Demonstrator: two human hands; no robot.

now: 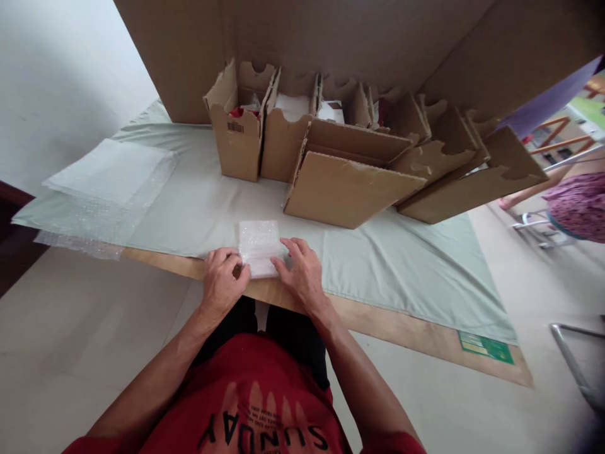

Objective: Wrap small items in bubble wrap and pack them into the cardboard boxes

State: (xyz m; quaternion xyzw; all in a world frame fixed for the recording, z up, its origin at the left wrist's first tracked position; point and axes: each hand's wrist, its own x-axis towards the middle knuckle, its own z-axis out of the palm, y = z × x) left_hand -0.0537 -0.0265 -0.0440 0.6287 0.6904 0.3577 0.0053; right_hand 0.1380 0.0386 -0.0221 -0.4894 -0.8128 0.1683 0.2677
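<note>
A small, squarish packet of clear bubble wrap [259,247] lies flat near the front edge of the cloth-covered table. At its left edge, my left hand [222,276] is closed, thumb and fingertips gripping the lower left side. My right hand [301,268] rests by the right edge with thumb and fingers apart; the thumb touches the wrap and the index finger is beside its upper right. Whether anything is folded inside the wrap cannot be made out.
Flat bubble wrap sheets [113,173] are piled on the left, partly overhanging the edge. Behind stand several open cardboard bins [239,148], some holding red or white items. One wide bin [354,189] sits crosswise in front. Another person's patterned clothing [579,205] shows at far right.
</note>
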